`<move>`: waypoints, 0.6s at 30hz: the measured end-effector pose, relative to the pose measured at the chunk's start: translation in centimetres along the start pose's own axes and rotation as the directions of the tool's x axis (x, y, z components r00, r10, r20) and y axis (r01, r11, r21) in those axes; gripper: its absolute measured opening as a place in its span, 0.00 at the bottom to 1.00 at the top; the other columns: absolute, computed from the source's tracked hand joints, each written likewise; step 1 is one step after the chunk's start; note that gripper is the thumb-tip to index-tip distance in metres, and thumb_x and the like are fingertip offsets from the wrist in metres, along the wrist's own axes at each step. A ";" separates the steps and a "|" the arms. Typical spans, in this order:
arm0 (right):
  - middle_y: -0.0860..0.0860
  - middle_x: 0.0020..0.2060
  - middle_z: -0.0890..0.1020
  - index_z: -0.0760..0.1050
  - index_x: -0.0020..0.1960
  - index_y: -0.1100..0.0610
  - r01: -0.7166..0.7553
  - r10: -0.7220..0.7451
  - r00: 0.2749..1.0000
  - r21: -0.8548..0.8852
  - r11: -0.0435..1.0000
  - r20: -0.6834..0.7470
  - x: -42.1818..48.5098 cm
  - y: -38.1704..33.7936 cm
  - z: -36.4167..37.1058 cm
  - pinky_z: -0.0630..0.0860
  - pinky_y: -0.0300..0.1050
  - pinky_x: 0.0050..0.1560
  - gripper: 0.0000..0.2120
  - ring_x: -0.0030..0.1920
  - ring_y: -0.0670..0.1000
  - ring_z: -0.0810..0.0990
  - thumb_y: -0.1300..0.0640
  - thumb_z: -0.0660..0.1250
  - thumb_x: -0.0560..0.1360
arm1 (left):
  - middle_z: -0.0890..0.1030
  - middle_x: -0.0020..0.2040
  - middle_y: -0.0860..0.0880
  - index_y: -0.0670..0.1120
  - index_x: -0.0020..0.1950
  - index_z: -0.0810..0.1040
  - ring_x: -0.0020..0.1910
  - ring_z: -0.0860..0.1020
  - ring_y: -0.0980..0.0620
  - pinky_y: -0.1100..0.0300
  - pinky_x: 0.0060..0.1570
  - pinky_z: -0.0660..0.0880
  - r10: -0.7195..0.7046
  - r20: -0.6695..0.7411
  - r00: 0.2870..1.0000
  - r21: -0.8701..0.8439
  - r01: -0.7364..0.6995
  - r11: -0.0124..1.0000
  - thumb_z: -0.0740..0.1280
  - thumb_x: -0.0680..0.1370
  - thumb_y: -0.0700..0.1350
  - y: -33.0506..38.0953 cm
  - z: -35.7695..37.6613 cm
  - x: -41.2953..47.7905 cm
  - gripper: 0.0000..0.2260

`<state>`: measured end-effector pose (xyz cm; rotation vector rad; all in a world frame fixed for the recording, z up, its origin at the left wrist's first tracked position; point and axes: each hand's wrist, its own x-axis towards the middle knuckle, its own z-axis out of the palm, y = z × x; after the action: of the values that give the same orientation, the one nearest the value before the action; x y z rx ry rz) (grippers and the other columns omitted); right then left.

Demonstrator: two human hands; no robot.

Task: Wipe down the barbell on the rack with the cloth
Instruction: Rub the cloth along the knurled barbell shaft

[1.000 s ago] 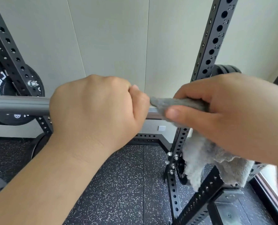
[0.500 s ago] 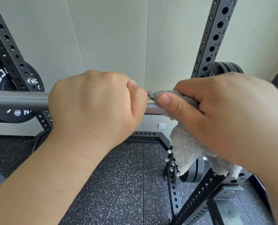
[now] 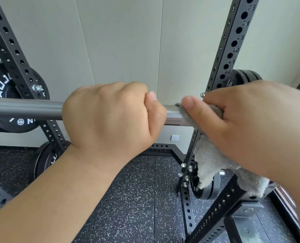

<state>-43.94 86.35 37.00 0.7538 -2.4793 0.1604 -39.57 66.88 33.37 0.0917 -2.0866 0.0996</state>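
Head view looks down on the barbell (image 3: pixel 26 108), a grey steel shaft running level from left to right across the middle of the scene, resting on the rack (image 3: pixel 231 50). The left hand (image 3: pixel 110 116) is wrapped around the shaft in a closed overhand fist, thumb tucked toward the right. Just beside it, the right hand (image 3: pixel 247 130) pinches the cloth (image 3: pixel 210 160) against the bar, thumb pressed on top of the fabric; the grey, fuzzy cloth drapes over the shaft and hangs loose below the hand. A short bright stretch of bare bar shows between the 2 hands.

Black perforated uprights stand on the left and right; the right one carries white hole numbers from 20 to 25. Black weight plates (image 3: pixel 0 95) with white lettering sit behind the left upright, another plate (image 3: pixel 45 158) lower down near the floor, and more plates at the far right behind the numbered post. Underfoot is black rubber flooring (image 3: pixel 137 199) speckled with white. Pale panelled wall (image 3: pixel 121 41) closes the far side, with a small white square plate low on it.
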 end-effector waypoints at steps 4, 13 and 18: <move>0.50 0.21 0.67 0.67 0.28 0.53 -0.092 0.083 0.989 -0.073 0.993 -0.126 0.2 -1.1 1.6 0.64 0.41 0.27 0.35 0.22 0.52 0.67 0.30 0.42 0.79 | 0.61 0.29 0.52 0.49 0.34 0.65 0.29 0.60 0.46 0.56 0.35 0.53 0.061 -0.151 0.987 0.004 -0.061 0.998 0.54 0.80 0.49 -0.2 0.6 -0.3 0.15; 0.48 0.20 0.69 0.69 0.28 0.53 -0.063 0.064 0.996 0.012 0.998 -0.063 0.3 -0.5 0.7 0.64 0.41 0.27 0.39 0.22 0.50 0.69 0.24 0.41 0.77 | 0.60 0.31 0.52 0.48 0.34 0.65 0.31 0.60 0.46 0.54 0.36 0.53 0.057 -0.159 0.986 0.018 -0.055 0.998 0.53 0.82 0.52 -0.1 0.5 -0.5 0.18; 0.46 0.21 0.69 0.68 0.32 0.50 0.061 -0.059 0.996 0.029 0.998 -0.061 -0.3 1.0 0.8 0.63 0.40 0.28 0.31 0.24 0.45 0.69 0.32 0.44 0.82 | 0.67 0.29 0.51 0.48 0.33 0.68 0.30 0.67 0.43 0.53 0.36 0.59 0.012 0.140 0.990 0.034 -0.016 0.999 0.54 0.80 0.56 0.5 -0.8 -0.4 0.19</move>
<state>-44.67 87.16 36.22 0.8233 -2.3995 0.1967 -38.73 67.47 33.46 0.1081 -2.2263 0.1420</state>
